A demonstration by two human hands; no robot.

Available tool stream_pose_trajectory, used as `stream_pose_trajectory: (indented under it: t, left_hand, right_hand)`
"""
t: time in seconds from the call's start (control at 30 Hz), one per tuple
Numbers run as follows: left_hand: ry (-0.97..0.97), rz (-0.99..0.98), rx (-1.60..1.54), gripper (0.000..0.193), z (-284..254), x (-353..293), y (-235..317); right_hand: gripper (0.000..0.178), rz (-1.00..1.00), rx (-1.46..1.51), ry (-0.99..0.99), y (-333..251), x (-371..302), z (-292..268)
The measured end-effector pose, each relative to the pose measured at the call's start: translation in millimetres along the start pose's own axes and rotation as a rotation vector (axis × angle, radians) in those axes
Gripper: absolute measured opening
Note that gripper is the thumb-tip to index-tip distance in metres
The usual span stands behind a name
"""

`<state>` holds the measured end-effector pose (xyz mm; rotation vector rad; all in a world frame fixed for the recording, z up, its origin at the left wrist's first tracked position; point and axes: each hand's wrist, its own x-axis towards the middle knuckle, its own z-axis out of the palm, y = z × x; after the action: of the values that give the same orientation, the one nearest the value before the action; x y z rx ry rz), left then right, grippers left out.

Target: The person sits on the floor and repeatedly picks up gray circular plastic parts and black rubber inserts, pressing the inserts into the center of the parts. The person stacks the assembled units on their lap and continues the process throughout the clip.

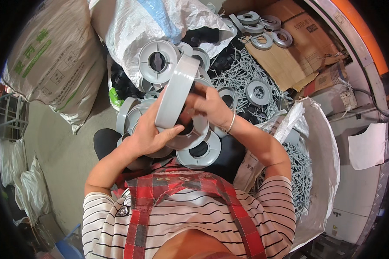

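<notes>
My left hand [148,133] grips a grey plastic flanged ring [177,93], tilted up on edge above my lap, with the thumb along its lower rim. My right hand [215,108] is at the ring's right side, fingers curled toward its inner face. Those fingers are partly blurred, and whatever they pinch is hidden. More grey rings lie beneath and around my hands: one [199,150] rests on my lap, and another [157,61], with ribs and a centre hole, lies beyond the held one.
A heap of thin grey plastic pieces [246,73] spreads ahead to the right, a loose ring [258,92] on it. Several rings sit on cardboard [285,60]. A white sack [326,172] of similar pieces stands at my right; a large filled sack [52,64] stands left.
</notes>
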<state>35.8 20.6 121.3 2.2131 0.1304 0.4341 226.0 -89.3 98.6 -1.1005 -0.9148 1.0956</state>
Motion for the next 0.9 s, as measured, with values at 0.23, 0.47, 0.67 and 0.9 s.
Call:
stream_pose_trajectory:
  t: [0.23,0.47,0.67,0.9]
  left_hand:
    - [-0.308,0.256,0.555,0.087,-7.1,2.5,-18.5]
    - [-0.033,0.241,0.125,0.057,-32.4,20.7,-8.1]
    - [0.116,-0.129,-0.210,0.040,-47.8,60.2,-17.1]
    - [0.354,-0.339,-0.842,0.070,-29.1,123.9,-51.0]
  right_hand:
    - [0.041,0.091,-0.305,0.540,70.3,31.9,-175.8]
    - [0.074,0.712,-1.491,0.689,174.5,-49.2,-321.5]
    - [0.066,0.614,-1.503,0.739,184.0,-32.9,-325.5]
    - [0.056,-0.884,-1.268,0.059,-13.3,75.3,-114.7]
